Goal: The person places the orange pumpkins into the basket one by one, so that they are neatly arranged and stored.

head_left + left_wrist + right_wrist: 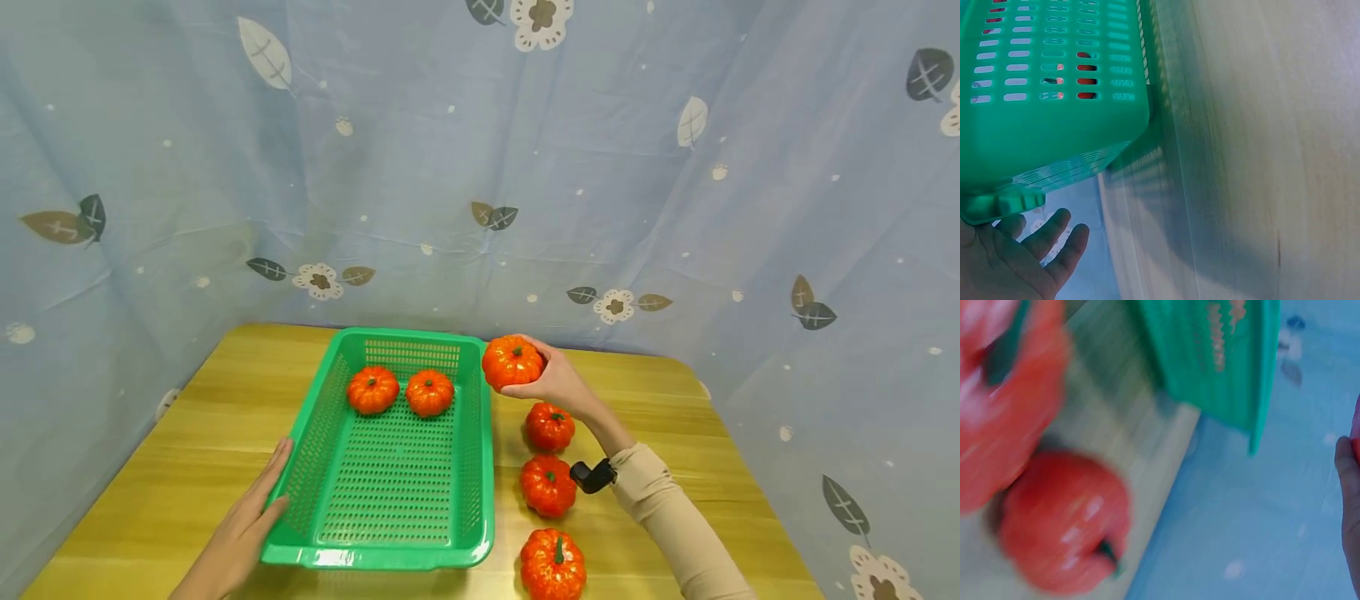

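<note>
My right hand point(553, 379) grips a small orange pumpkin point(513, 364) with a green stem, raised beside the far right corner of a green plastic basket point(487, 500). At the basket's left rim, my left hand point(243, 525) rests with its fingers extended. The left wrist view shows those fingers point(1054, 234) spread below the rim's corner. Two pumpkins, one on the left point(372, 390) and one on the right point(430, 393), sit inside at the far end. Only part of my right hand point(1350, 500) and a sliver of its pumpkin enter the right wrist view.
Right of the basket, three more pumpkins form a row on the wooden table point(645, 542): a far one point(550, 427), a middle one point(548, 486) and a near one point(552, 565). A blue patterned curtain point(420, 167) hangs behind and around the table.
</note>
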### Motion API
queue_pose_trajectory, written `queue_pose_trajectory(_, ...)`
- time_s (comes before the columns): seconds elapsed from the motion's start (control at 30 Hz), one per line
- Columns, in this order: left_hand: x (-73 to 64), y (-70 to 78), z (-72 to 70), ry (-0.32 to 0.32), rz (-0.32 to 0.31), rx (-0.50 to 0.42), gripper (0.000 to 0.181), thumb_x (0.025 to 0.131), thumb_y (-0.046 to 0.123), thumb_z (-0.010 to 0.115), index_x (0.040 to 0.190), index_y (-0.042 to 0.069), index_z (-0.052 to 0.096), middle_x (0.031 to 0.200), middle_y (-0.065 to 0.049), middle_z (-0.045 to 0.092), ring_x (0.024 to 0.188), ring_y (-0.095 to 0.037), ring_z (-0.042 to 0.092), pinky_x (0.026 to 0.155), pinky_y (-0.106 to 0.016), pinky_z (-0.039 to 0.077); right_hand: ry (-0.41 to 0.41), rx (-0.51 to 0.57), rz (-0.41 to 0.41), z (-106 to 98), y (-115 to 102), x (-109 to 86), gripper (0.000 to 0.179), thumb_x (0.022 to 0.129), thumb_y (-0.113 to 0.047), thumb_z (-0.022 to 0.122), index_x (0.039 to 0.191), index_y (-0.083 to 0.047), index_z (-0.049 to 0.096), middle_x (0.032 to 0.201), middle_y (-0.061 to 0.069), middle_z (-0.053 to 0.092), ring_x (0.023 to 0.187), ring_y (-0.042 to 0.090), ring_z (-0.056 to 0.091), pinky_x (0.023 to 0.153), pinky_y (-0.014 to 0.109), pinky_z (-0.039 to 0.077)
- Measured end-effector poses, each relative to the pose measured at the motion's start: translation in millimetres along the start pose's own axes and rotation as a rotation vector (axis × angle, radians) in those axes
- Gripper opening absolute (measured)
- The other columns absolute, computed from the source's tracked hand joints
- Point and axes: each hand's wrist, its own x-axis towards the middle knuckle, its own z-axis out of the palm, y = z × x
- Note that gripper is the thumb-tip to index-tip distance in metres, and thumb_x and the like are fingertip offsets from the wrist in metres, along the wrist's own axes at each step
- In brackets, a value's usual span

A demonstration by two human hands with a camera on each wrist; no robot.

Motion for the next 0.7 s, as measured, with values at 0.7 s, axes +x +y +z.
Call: queue_pose_trajectory(0.7,0.9,0.6,1.9,0.045,0.008,0.001,0.059,0.102,0.006,0.041,0.154,0.009,0.014,0.157,-0.013,0.011,0.135,0.014,0.002,0.1,0.001,0.005,-0.153,-0.068,-0.036,122.4,-77.9,56.2,0.072,0.066,-0.027,0.089,0.13,-0.018,0.058,0.108,-0.003,0.066,0.093,0.011,0.063,0.075,0.027,0.055)
